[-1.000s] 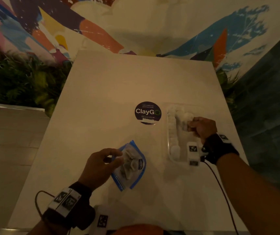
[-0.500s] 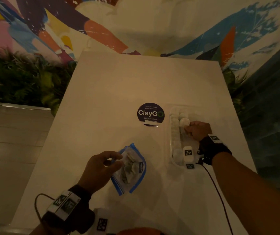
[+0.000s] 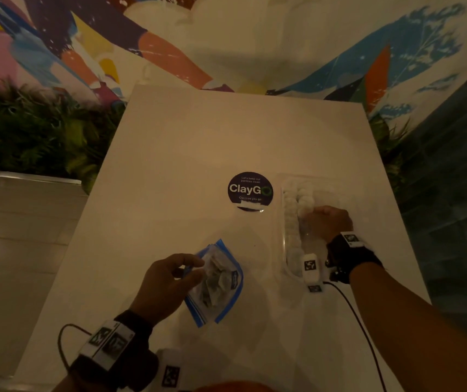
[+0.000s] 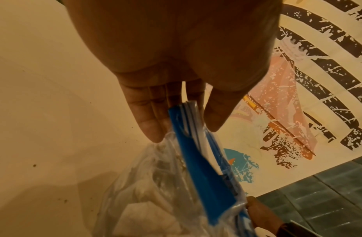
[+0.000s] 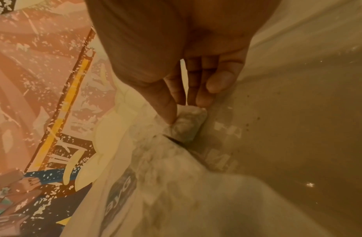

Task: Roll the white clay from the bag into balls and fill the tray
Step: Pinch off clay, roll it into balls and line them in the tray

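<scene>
On the table, the clear tray held a left column of white balls. Right hand inside it, fingertips pinching one clay ball. Left hand pinched the blue-edged bag, clay lumps inside.

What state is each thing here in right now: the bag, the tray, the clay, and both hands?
Bag: lying on the table, mouth open, clay lumps inside.
Tray: partly filled; balls line its left side.
Clay ball: pinched by the right hand's fingertips, low in the tray.
Left hand: holds the bag's blue rim.
Right hand: inside the tray.
</scene>
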The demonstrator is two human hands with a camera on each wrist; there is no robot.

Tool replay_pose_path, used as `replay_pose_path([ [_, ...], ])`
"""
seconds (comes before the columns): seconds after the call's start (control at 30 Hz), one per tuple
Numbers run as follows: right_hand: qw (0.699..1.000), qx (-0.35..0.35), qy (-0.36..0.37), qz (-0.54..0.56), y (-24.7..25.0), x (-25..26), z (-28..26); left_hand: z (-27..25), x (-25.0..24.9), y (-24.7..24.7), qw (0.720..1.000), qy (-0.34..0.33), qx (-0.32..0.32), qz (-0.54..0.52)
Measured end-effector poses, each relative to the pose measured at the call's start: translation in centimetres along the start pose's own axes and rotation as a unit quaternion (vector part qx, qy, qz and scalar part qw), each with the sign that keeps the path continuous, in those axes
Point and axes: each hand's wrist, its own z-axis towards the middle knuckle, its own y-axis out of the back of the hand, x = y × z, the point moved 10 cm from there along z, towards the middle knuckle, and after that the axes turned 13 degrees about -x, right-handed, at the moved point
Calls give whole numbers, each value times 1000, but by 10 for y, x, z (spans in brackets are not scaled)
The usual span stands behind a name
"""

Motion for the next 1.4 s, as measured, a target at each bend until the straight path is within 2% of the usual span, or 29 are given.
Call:
replay_pose_path([
  [0.6,997,-43,52,-29,8,13,-5,-2,-1,1,1000,0,1,9],
  [0.83,997,-16,69,-39,3,16,-9,-2,-3,1,1000,0,-3,7],
  [1.0,997,-31,62,-27,11,17,-7,-6,-13,3,999,-37,-10,29],
  [1.1,995,-65,67,-24,27,29,-12,-10,-25,2,997,-80,-1,20],
  [1.2,985,-103,132,27,46,69,-43,-11,-38,4,988,-144,-17,60],
  [1.27,973,-66,200,90,45,107,-85,-11,-46,1,978,-175,-23,114],
  [1.33,956,34,269,112,25,138,-139,-8,-45,-3,974,-156,-7,165],
  [1.4,929,157,324,88,-9,153,-191,-6,-43,-7,970,-141,12,196],
])
